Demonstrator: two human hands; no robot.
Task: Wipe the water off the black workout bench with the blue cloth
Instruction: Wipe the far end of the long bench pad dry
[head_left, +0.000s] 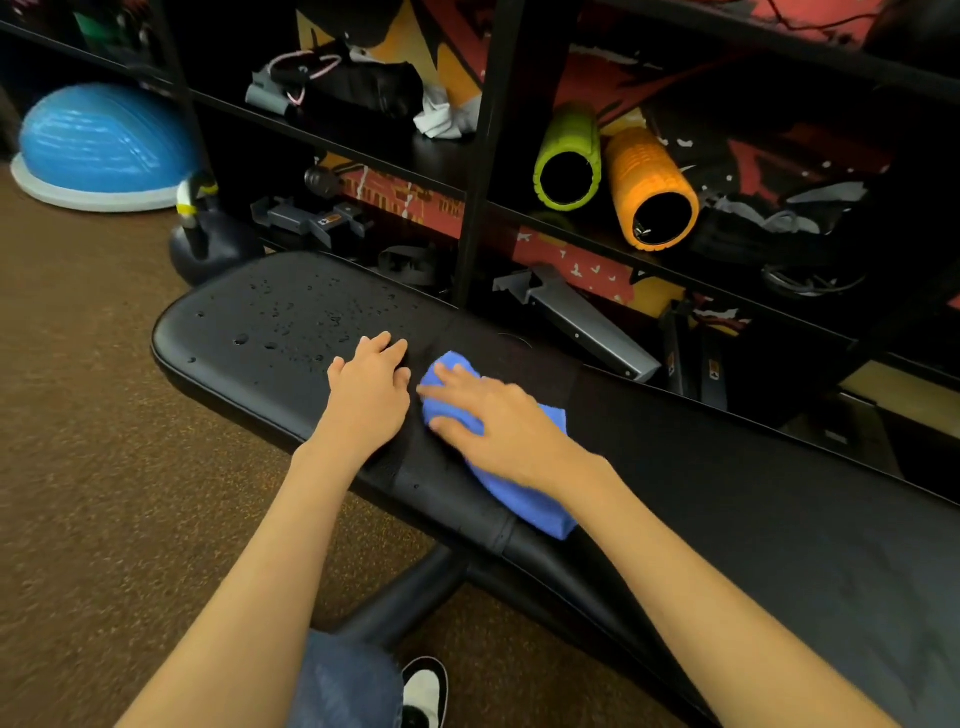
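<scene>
The black workout bench (727, 493) runs from the left middle to the lower right. Water drops (291, 322) bead on its left end pad. The blue cloth (524, 499) lies folded across the bench near the seam between the pads. My right hand (498, 421) presses flat on the cloth, fingers spread over its far end. My left hand (371, 382) rests palm down on the bare wet pad just left of the cloth, fingers slightly apart, holding nothing.
A black shelf rack (483, 156) stands right behind the bench with green (569, 156) and orange (649, 192) foam rollers. A black kettlebell (208, 244) sits by the bench's left end, a blue balance dome (98, 145) farther left. Brown floor lies in front; my shoe (423, 691) is below.
</scene>
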